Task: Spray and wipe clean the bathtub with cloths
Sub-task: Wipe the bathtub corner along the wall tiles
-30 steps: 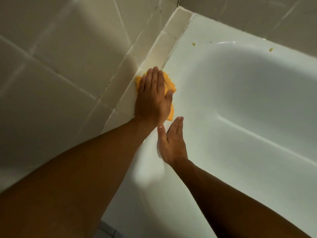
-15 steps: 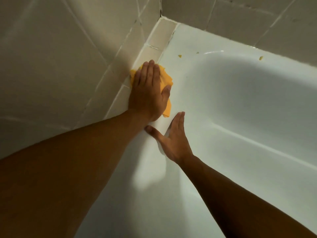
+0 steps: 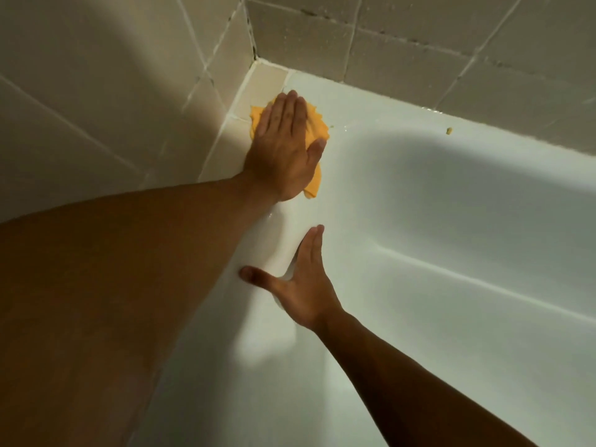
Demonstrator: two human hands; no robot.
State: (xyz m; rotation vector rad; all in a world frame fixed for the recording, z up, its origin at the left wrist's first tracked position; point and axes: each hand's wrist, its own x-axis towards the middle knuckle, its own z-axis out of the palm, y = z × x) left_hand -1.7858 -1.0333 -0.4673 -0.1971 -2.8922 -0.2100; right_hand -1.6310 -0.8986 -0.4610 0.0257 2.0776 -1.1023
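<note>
Seen from above, two bare forearms reach into the corner where a white bathtub [image 3: 435,227] meets beige tiled walls [image 3: 403,37]. Most of the orange cloth [image 3: 315,125] is hidden beneath the left hand [image 3: 283,150]. Only a ragged edge shows beside the fingers, and a folded strip below the thumb. Both arms are cut off by the frame's left and bottom edges, and the tub runs out of view on the right. A pale patch shows under the palm of the right hand [image 3: 306,285] — whether it is a white cloth or a glint on the enamel is hard to tell.

The basin shows smooth white enamel, with a soft crease where the side wall curves into the floor. On the tub's back rim sits a small yellowish speck [image 3: 449,131], well apart from the cloth, and wet glints lie near the wall.

The left hand lies flat, fingers straight and together. It presses the cloth onto the tub's corner rim, just beside a narrow tiled ledge [image 3: 267,80]. The cloth sits directly under the palm and fingers, pinned rather than clutched. The right hand is spread — fingers straight, thumb splayed wide to the left. It is laid against the rounded inner edge of the tub, nearer the viewer and apart from the orange cloth.
</note>
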